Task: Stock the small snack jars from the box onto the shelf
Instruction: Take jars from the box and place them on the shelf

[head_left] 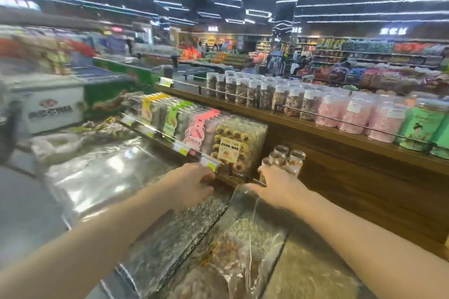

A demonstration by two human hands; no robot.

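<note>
— Where are the small jars [284, 160] sitting?

— We see a tight cluster of them on the low shelf [233, 178], at its right end, just beside the tray of round cookies [237, 145] and against the brown wooden wall [352, 177] of the display.

— And our hands?

— Our right hand [279, 187] is up against the nearest jars, fingers curled toward them; blur keeps us from telling whether the grip has closed on one. Our left hand [194, 182] rests at the shelf's front edge, fingers bent over the rail beside a yellow price tag [209, 164], though we cannot tell if it pinches anything.

— What lies around that?

— Under our arms are clear-lidded bins [170, 238] of seeds and nuts. On the upper shelf [340, 133] stand tall white-capped jars [252, 91], then pink tubs [357, 116] and green bags [420, 126] toward its right end.
</note>
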